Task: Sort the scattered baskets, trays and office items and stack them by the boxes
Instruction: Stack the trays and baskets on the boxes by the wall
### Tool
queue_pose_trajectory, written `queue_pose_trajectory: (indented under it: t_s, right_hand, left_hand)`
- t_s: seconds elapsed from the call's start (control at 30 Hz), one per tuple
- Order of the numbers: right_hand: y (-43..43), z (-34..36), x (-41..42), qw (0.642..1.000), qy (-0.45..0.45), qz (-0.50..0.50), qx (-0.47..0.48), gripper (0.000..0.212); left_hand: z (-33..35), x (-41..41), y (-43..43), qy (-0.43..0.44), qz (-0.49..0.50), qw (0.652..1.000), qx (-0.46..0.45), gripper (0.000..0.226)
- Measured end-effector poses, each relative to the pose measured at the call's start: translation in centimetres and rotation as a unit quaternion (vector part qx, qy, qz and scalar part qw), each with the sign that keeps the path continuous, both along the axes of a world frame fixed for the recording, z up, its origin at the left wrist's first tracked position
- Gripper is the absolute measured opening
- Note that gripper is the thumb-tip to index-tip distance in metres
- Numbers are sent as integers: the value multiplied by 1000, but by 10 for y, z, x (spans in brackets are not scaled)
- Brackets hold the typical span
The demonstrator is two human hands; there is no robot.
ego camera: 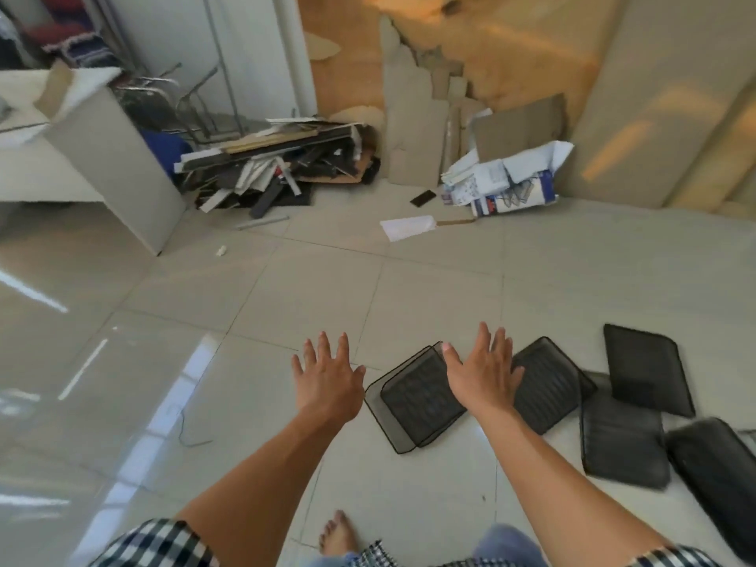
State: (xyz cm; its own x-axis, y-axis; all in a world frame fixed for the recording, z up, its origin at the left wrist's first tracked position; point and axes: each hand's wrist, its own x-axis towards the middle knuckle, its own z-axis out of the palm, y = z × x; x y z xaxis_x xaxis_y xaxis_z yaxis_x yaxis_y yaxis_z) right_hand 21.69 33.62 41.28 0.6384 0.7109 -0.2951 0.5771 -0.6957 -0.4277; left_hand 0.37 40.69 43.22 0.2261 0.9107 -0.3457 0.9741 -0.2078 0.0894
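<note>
Tiled floor (pixel 286 288); mesh trays (pixel 421 399) right; hands (pixel 409 378) spread.

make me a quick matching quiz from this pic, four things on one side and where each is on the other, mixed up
1 left hand
2 right hand
3 bare foot
4 white paper sheet

A over the black mesh trays
B bottom edge of view
C over bare floor tiles
D far floor, by crumpled packaging

Pairs: 1-C, 2-A, 3-B, 4-D

A cluttered office storeroom: glossy tiled floor (pixel 253 304), leaning cardboard sheets (pixel 413 145), heaped scrap (pixel 270 165), black mesh trays (pixel 421 399)
</note>
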Motion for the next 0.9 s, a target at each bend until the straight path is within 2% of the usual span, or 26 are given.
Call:
queue_pose_trajectory:
  t_s: [0.2, 0.53, 0.73, 0.9]
  right_hand:
    - [9, -14, -17, 995, 20, -96, -19, 85]
    - [28, -82, 28, 972, 45, -226, -48, 83]
    - [42, -162, 45, 954, 80, -277, -80, 81]
    - [63, -266, 54, 936, 121, -320, -78, 82]
  left_hand:
    - [-18, 24, 72, 40, -122, 992, -10, 68]
    - [-81, 115, 132, 87, -257, 961, -51, 68]
    - [-156, 153, 171, 106, -318, 940, -57, 68]
    - [-260, 170, 208, 116, -352, 925, -80, 69]
